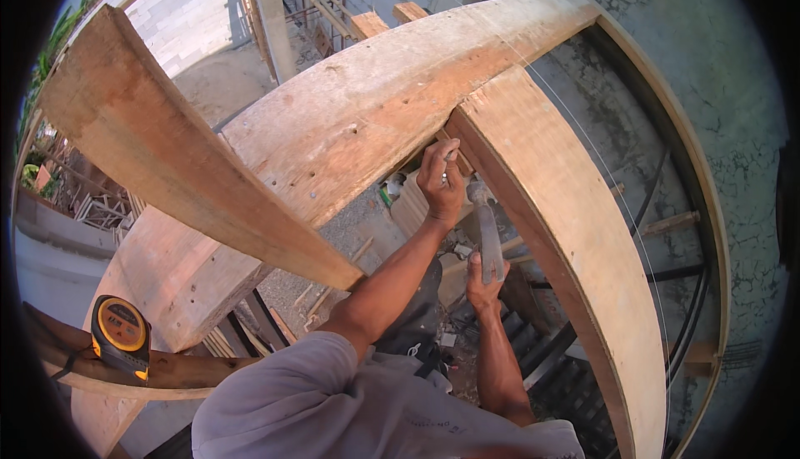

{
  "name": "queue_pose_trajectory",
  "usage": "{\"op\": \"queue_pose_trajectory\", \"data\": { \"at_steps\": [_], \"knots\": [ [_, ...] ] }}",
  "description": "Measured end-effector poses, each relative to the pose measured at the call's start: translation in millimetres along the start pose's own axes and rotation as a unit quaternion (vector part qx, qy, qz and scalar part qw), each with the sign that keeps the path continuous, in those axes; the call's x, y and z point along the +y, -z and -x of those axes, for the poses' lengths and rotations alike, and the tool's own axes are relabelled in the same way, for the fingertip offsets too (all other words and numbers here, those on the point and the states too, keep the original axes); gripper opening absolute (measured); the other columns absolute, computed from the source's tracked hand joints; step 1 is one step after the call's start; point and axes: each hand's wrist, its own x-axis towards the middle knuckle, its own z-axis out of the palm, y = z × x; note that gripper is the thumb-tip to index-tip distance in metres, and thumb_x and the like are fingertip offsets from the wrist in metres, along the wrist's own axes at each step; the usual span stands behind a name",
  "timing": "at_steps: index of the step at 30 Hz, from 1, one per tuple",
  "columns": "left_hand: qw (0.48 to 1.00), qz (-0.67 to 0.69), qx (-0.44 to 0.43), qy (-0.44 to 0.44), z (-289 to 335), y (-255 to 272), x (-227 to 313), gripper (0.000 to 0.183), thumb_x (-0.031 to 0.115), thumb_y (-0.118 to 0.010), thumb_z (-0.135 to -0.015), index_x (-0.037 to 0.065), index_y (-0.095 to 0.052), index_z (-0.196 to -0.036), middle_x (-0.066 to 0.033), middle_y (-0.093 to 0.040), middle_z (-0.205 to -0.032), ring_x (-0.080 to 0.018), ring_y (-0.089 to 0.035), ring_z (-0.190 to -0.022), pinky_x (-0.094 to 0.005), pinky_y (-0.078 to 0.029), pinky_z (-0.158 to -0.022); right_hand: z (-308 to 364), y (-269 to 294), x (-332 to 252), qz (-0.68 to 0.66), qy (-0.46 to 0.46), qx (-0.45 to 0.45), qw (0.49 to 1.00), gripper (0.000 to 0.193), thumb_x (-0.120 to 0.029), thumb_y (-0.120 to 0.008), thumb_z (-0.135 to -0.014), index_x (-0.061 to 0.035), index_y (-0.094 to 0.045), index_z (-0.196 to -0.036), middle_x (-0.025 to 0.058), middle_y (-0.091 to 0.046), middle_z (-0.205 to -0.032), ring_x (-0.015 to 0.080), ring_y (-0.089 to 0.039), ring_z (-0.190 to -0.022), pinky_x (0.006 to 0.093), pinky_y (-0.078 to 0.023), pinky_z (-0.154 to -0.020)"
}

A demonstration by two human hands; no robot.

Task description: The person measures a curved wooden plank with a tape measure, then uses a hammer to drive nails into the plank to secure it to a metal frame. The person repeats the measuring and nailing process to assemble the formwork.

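My left hand (pixel 442 177) is raised with its fingers closed, close under the inner corner where two wooden boards meet. Something small and shiny shows at its fingers; I cannot make out what it is. Lower and to the right, my right hand (pixel 485 285) grips the pale handle of a hammer (pixel 490 238), its head pointing up beside my left wrist. The long weathered board (pixel 358 117) runs across beyond my hands. Butted against it, a lighter wooden beam (pixel 575 225) comes back along my right side.
Another plank (pixel 175 142) slants in from the upper left, ending near my left forearm. A black and yellow tape measure (pixel 121 334) sits on a wooden piece at the lower left. A thin string passes over the right beam. Dark metal bars and a cracked grey wall (pixel 717 125) lie right.
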Motion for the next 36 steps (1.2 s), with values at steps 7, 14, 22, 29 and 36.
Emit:
{"op": "queue_pose_trajectory", "data": {
  "at_steps": [7,14,22,29,36],
  "knots": [
    [0.996,-0.017,-0.055,-0.072,-4.4,10.3,-0.6,0.03,-0.008,-0.059,-0.085,0.005,-0.063,-0.112,-0.0124,-0.065,-0.103,-0.0276,-0.067,-0.088,-0.0368,-0.055,-0.068,-10.1,-6.5,-17.8,0.002,0.044,-0.01,0.999,0.027,-0.027,-0.064,-0.085,-0.0014,-0.057,-0.083,0.0109,-0.056,-0.062,0.0196,-0.057,-0.054,0.0345,-0.044,-0.054],
    [0.995,-0.021,-0.054,-0.083,-2.6,5.1,-6.9,0.03,-0.009,-0.06,-0.082,0.004,-0.064,-0.109,-0.0128,-0.066,-0.101,-0.0268,-0.067,-0.086,-0.0357,-0.055,-0.069,-29.8,-14.8,-12.0,0.115,0.042,0.006,0.992,0.034,-0.033,-0.064,-0.09,-0.0007,-0.057,-0.083,0.0157,-0.057,-0.064,0.0292,-0.059,-0.055,0.038,-0.046,-0.054],
    [0.993,-0.045,-0.02,-0.109,-2.2,-0.4,-13.2,0.028,-0.006,-0.059,-0.085,0.006,-0.065,-0.109,-0.0117,-0.066,-0.101,-0.022,-0.067,-0.083,-0.0328,-0.054,-0.067,-35.9,-14.0,-5.3,0.055,0.14,-0.003,0.989,0.042,-0.041,-0.062,-0.089,-0.001,-0.056,-0.079,0.0149,-0.053,-0.058,0.0273,-0.054,-0.049,0.0392,-0.042,-0.05],
    [0.992,-0.066,-0.029,-0.108,-2.9,2.2,-11.9,0.031,-0.009,-0.055,-0.083,0.005,-0.066,-0.109,-0.012,-0.066,-0.099,-0.0234,-0.068,-0.082,-0.0334,-0.055,-0.068,-38.1,-19.4,-0.2,0.02,0.196,0.016,0.98,0.049,-0.049,-0.061,-0.089,-0.0027,-0.054,-0.074,0.0119,-0.049,-0.055,0.0241,-0.051,-0.046,0.0362,-0.04,-0.047],
    [0.991,-0.065,-0.044,-0.112,-3.6,0.2,-11.2,0.028,-0.007,-0.052,-0.087,0.005,-0.066,-0.108,-0.011,-0.064,-0.096,-0.0228,-0.064,-0.079,-0.0325,-0.052,-0.067,-40.0,-20.7,8.6,0.019,0.157,0.022,0.987,0.054,-0.055,-0.058,-0.09,-0.0028,-0.053,-0.074,0.0124,-0.049,-0.056,0.026,-0.052,-0.048,0.0372,-0.041,-0.048]
  ]
}}
